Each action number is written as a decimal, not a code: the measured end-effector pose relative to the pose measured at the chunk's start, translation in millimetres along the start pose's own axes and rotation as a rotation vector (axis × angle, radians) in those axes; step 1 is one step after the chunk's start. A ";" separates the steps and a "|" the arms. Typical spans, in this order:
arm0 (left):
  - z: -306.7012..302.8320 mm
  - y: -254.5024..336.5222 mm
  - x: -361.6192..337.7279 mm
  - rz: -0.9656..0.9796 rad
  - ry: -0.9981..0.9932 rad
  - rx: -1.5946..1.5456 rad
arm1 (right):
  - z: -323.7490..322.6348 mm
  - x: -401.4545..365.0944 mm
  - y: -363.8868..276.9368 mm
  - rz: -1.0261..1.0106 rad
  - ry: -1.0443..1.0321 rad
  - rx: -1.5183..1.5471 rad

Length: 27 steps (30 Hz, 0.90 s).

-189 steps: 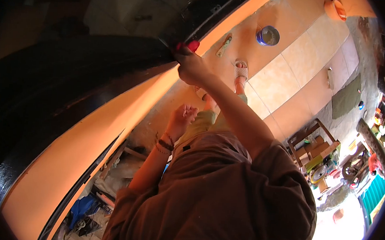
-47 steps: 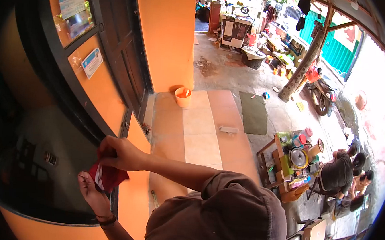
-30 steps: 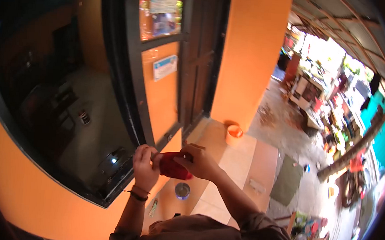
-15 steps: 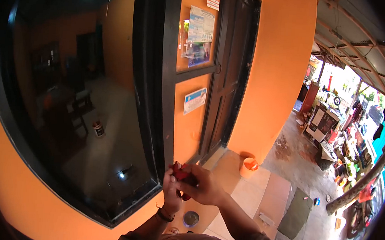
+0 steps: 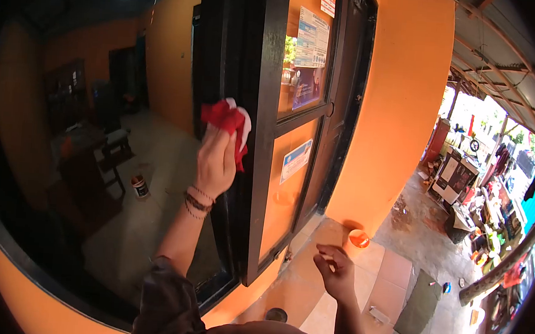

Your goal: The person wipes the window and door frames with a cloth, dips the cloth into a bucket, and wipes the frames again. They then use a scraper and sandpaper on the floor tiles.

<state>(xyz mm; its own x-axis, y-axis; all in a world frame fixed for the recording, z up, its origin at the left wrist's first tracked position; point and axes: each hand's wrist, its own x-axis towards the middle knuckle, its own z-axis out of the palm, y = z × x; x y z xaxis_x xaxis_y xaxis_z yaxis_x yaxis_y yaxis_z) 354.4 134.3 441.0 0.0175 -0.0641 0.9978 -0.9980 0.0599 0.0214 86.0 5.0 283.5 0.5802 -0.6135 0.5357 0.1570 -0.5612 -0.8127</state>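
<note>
A red and white cloth [image 5: 226,119] is bunched under the fingers of my left hand [image 5: 216,163], which is raised and presses it toward the black window frame [image 5: 245,54]. Dark bracelets circle that wrist. Lower down, my right hand [image 5: 337,272] hangs over the tiled floor with its fingers loosely bent and apart, nothing visible in them. To the left of the cloth is the dark window glass [image 5: 161,85], through which a room with furniture and a small bucket [image 5: 139,186] shows.
A dark door [image 5: 345,79] stands right of the frame, beside papers [image 5: 312,37] on the panel. An orange bucket [image 5: 358,238] sits on the floor near the orange wall [image 5: 405,102]. A dark round container [image 5: 276,315] is below me. Clutter lines the far right by a wooden post [image 5: 502,264].
Both hands were together at the red cloth low in front of me. Now my left hand has carried it up to the window frame, and my right hand has let go and moved right.
</note>
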 end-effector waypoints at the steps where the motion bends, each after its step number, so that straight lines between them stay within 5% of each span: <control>1: 2.1 -8.4 9.6 0.058 0.011 0.107 | 0.1 -7.2 12.5 0.070 0.002 -0.021; 5: 3.3 -25.2 39.0 0.294 0.077 0.262 | 3.1 -24.3 31.2 0.211 0.024 -0.050; 7: 13.1 -25.7 37.1 0.050 0.198 0.053 | 8.6 -31.4 50.5 0.323 0.036 -0.107; 11: 5.3 -2.3 5.6 0.116 0.040 0.442 | 28.9 -36.2 72.1 0.325 0.028 -0.058; 15: 8.8 -20.5 -34.5 0.083 -0.014 0.303 | 42.7 -29.6 69.5 0.301 -0.026 -0.090; 27: 11.1 -22.3 35.7 0.159 0.453 0.213 | 65.4 -32.5 88.1 0.346 -0.173 -0.094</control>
<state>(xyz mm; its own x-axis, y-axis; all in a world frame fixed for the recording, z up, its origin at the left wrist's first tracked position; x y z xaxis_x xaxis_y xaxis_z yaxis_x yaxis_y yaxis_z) 376.6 119.6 475.4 -0.1578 0.3694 0.9158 -0.9799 -0.1734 -0.0989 133.3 11.8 179.5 0.7135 -0.6771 0.1804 -0.1408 -0.3908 -0.9097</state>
